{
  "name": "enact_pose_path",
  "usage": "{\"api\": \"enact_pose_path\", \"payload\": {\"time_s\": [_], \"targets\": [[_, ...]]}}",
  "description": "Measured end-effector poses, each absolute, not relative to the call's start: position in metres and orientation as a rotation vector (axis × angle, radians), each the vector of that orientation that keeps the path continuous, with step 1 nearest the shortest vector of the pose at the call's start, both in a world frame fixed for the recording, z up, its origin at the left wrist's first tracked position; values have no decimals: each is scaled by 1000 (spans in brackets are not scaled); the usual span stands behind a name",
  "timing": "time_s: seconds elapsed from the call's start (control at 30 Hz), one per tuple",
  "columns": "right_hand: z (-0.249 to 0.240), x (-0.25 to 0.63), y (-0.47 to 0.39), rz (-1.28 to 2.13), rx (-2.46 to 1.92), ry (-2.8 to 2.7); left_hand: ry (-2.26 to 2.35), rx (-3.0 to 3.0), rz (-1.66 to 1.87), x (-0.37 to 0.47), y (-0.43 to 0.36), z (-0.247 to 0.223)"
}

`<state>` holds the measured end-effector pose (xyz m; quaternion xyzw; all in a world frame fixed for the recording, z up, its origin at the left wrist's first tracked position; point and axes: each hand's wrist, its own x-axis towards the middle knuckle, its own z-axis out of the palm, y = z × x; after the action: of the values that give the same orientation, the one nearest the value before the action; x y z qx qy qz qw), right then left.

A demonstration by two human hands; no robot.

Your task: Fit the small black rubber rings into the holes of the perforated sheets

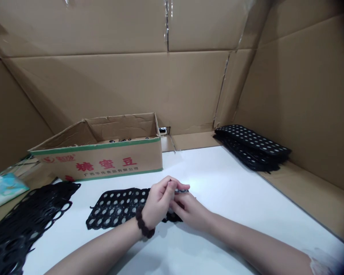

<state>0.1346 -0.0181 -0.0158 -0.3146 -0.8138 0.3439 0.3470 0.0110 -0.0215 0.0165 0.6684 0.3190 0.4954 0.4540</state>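
Note:
A flat black rubber-like sheet [114, 208] with rows of round holes lies on the white table, its right end under my hands. My left hand [159, 202], a dark beaded bracelet at its wrist, is closed over that end with thumb against the bent index finger. Close against it, my right hand [190, 210] has its fingers curled at the same end of the sheet. Bits of black edge show between and below the hands. Their exact pinch point is hidden by the fingers.
An open cardboard box [103, 162] with red lettering stands behind, a few black rings inside. Black holed sheets [25, 217] lie at left, near a plastic packet [7, 189]. More are stacked [252, 147] at back right. Cardboard walls [126, 84] enclose the white table [226, 183].

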Motion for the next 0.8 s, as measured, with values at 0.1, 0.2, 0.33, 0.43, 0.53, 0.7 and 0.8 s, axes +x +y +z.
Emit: {"api": "enact_pose_path", "payload": {"time_s": [0.1, 0.2, 0.33, 0.43, 0.53, 0.7, 0.8], "targets": [[-16, 134, -19, 843, -805, -2112, 769, 1646, 1192, 10, -22, 16], [-14, 134, -20, 778, -783, -2109, 739, 1675, 1185, 10, -22, 14], [-14, 135, -20, 779, -765, -2107, 745, 1723, 1214, 10, -21, 11], [-15, 135, -21, 764, -773, -2107, 743, 1750, 1223, 11, -21, 9], [-15, 135, -22, 770, -797, -2112, 747, 1765, 1219, 11, -21, 8], [-15, 137, -22, 785, -796, -2124, 754, 1786, 1195, 11, -22, 8], [-19, 137, -21, 753, -811, -2136, 784, 1784, 1191, 11, -21, 8]]}}
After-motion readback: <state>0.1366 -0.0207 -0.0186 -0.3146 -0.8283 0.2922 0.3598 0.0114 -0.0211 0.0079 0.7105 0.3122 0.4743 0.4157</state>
